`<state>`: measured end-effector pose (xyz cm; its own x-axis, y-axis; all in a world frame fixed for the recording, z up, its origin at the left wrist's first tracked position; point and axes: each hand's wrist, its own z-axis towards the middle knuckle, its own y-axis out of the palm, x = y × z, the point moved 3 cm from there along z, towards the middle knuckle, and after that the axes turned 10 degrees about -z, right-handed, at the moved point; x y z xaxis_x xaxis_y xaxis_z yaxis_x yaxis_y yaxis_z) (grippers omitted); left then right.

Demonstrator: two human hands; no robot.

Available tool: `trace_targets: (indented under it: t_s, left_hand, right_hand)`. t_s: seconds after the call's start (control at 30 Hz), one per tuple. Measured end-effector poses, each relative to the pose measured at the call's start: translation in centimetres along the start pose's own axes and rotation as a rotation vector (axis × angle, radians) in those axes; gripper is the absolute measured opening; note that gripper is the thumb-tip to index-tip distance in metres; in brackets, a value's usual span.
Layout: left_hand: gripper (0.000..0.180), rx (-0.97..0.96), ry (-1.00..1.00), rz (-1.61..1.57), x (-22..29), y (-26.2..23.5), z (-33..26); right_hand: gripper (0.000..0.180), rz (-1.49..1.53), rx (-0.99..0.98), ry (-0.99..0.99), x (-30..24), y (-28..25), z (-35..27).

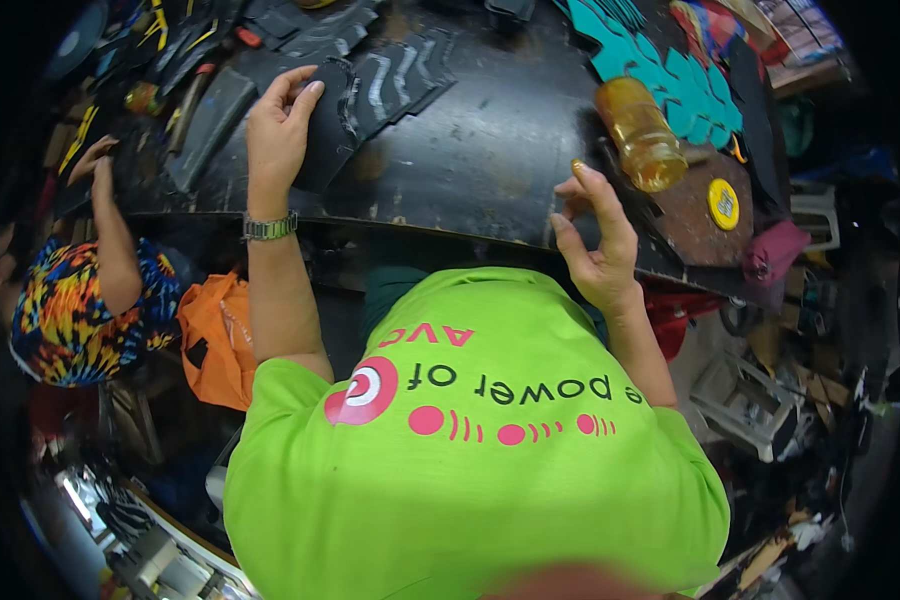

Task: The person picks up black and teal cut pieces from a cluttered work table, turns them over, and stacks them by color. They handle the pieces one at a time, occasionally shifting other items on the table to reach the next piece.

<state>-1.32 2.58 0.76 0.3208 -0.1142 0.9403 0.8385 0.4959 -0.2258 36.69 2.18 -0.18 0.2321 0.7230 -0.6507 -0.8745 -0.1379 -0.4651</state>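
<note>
My left hand (282, 130) pinches the edge of a flat black cut piece (328, 125) between thumb and fingers, over the dark table (490, 130). Just right of that piece lie overlapping black pieces (400, 80) with pale streaks along their edges. My right hand (600, 235) is raised at the table's near edge with its fingers apart. An amber, sticky-looking smear coats its index fingertip, and I see nothing held in it. Close by stands a clear jar (642, 135) stained with amber stuff inside. A round yellow lid (723, 204) lies to the jar's right.
Teal cut pieces (685, 85) overlap in rows at the far right. Beneath the lid is a brown board (698, 185). Tools and dark scraps crowd the far left, including a handled tool (192, 105). Another person's arm (115, 240) rests at the left, near an orange bag (218, 340).
</note>
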Motion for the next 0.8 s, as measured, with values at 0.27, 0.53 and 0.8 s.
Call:
trace_targets:
  t_s: [0.27, 0.53, 0.8]
  left_hand:
    - [0.027, 0.022, -0.049, 0.209, -3.2, -3.2, 0.3]
    - [0.027, 0.039, -0.054, 0.368, -3.8, -3.1, 0.3]
    - [0.024, 0.087, 0.368, 0.404, 0.9, 2.0, -1.5]
  right_hand:
    - [0.072, 0.067, -0.090, 0.327, 4.0, 3.8, 0.4]
    - [0.075, 0.268, -0.030, 0.485, 5.1, 4.0, -0.2]
    - [0.075, 0.216, -0.001, 0.467, 5.3, 4.2, 0.2]
